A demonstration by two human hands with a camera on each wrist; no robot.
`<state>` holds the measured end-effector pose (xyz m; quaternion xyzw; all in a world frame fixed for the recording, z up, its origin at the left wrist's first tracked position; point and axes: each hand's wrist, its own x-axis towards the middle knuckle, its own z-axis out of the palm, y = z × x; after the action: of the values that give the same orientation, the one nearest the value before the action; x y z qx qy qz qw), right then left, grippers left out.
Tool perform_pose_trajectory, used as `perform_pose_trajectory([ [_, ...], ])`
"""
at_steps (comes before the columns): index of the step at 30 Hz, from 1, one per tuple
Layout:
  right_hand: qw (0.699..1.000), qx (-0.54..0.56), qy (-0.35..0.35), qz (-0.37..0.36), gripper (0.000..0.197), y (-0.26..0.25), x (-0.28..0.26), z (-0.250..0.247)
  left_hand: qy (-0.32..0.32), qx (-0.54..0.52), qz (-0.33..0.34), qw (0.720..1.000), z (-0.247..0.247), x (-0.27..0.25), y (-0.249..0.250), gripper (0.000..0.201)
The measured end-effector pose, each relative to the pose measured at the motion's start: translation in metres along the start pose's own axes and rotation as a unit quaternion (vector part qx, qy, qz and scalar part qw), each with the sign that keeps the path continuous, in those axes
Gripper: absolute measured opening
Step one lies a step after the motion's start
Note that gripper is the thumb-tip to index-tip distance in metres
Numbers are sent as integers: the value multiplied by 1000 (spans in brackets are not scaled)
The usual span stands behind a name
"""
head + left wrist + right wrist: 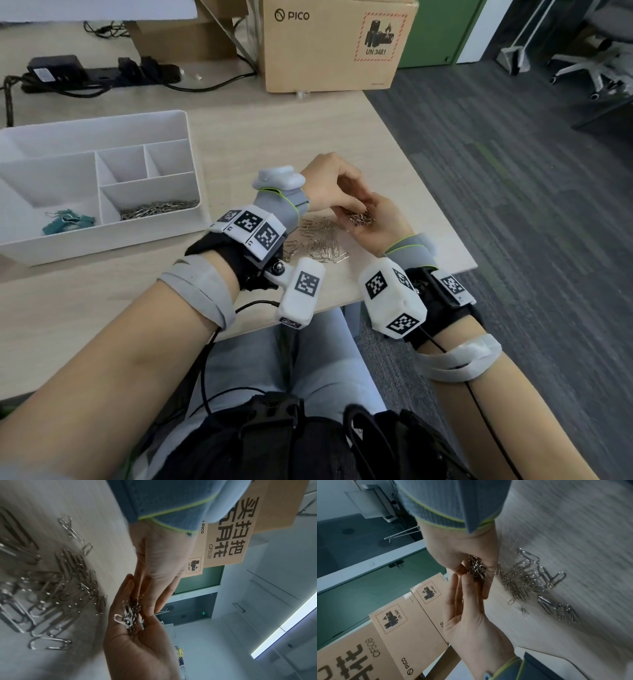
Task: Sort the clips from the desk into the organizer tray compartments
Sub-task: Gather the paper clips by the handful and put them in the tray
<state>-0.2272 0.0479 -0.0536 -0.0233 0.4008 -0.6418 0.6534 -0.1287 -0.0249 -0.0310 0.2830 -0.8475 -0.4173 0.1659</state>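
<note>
Cupping a small heap of silver wire paper clips, the right hand lies palm up w/ fingers loosely curled around them, just above the light wood-grain counter near its right edge. Left hand comes in from above, fingers bent down, fingertips touching the heap in the right palm; can't tell if it pinches any clip. Both hands meet there, touching over the clips.

More loose silver paper clips lie spread on the counter just left of & below the hands, between them and the left wrist rig.

White plastic organizer tray w/ several compartments sits well to the left of the hands. Its front-right compartment holds a pile of silver paper clips; front-left one holds a few teal binder clips. Other compartments show only white walls.

Brown cardboard box marked PICO stands at the counter's far side; black power strip w/ plugs lies far left.
</note>
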Motion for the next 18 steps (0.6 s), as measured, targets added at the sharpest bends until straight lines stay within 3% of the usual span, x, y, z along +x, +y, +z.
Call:
perform_pose_trajectory([
  [5, 998, 56, 21, -9, 27, -10, 0, -11, 10, -36, 11, 999, -1, 8, 10, 16],
  [8, 995, 94, 38, -8, 28, -17, -2, -20, 57, -53, 0, 997, 3, 16, 7, 15],
  [11, 991, 105, 67, -43, 28, -26, -6, -28, 92, -1, -22, 996, 10, 24, -1, 17],
  [14, 988, 113, 78, -70, 28, -35, -10, -37, 52, 70, -67, 994, 22, 28, -6, 20],
  [18, 984, 129, 93, -82, 28, -42, -12, -48, -26, 120, -63, 990, 41, 28, 0, 27],
])
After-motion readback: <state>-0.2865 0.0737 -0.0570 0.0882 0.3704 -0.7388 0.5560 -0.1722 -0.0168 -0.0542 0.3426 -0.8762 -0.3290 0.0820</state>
